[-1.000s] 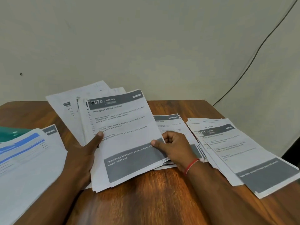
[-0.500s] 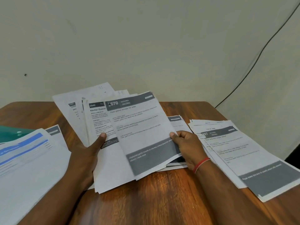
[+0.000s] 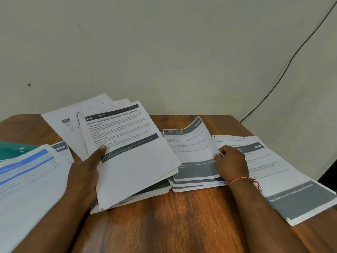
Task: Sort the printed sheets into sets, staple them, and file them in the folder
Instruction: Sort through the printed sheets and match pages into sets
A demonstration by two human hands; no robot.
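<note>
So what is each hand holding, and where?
Left hand grips the white printed stack headed 2940 at its left edge, thumb on top. Right hand pinches the white 670 sheet by its right edge.

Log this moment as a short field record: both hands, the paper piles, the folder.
left hand: grips white printed stack topped by sheet 2940, thumb on top
right hand: pinches right edge of white sheet 670, resting on middle pile, top corner curled
right pile: grey-banded sheets, flat
teal plastic folder: far left, partly under blue-headed sheets

Brown wooden table [image 3: 182, 220] against a pale wall [image 3: 164, 42], thin black cable [image 3: 290, 62] across it.
</note>
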